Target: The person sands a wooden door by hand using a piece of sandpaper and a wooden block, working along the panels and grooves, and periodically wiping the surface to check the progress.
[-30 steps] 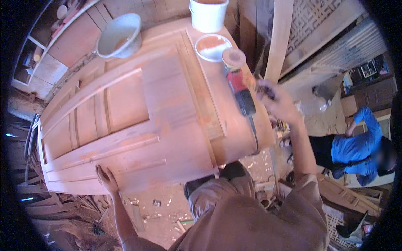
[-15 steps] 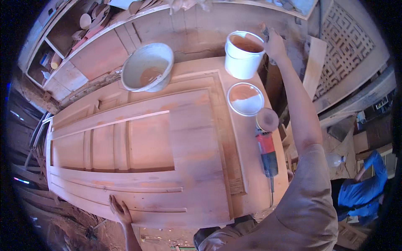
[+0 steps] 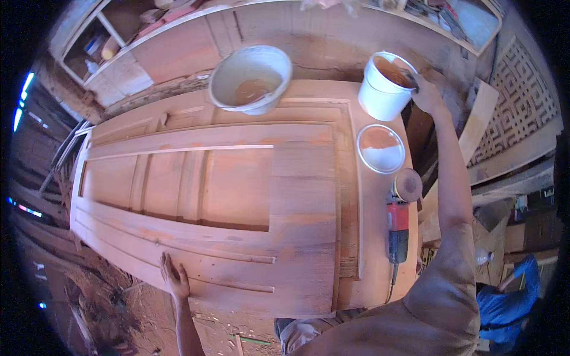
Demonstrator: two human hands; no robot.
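A panelled wooden door [image 3: 303,237] lies flat in front of me, patched with orange-brown smears. My left hand [image 3: 176,277] rests on its near edge, fingers stretched out and holding nothing. At the far right, my right hand [image 3: 428,96] reaches over the rim of a white bucket [image 3: 385,102] with orange-brown paste [image 3: 394,71] inside. Its fingers are closed round something dark and small at the rim, too unclear to name. Nearer me lies a round white lid [image 3: 383,159] with the same paste on it. Beside that is a red and black angle grinder [image 3: 398,222] with a round disc.
A grey basin [image 3: 237,104] with brownish contents stands on the far side of another panelled door [image 3: 350,261] underneath. Shelves with wood pieces [image 3: 172,12] run along the back. A carved lattice panel [image 3: 522,101] leans at right. A person in blue [image 3: 510,302] is at lower right.
My right hand has come from beyond the bucket to its rim, fingers over the paste. My left hand stays on the door's edge. The whole view has shifted.
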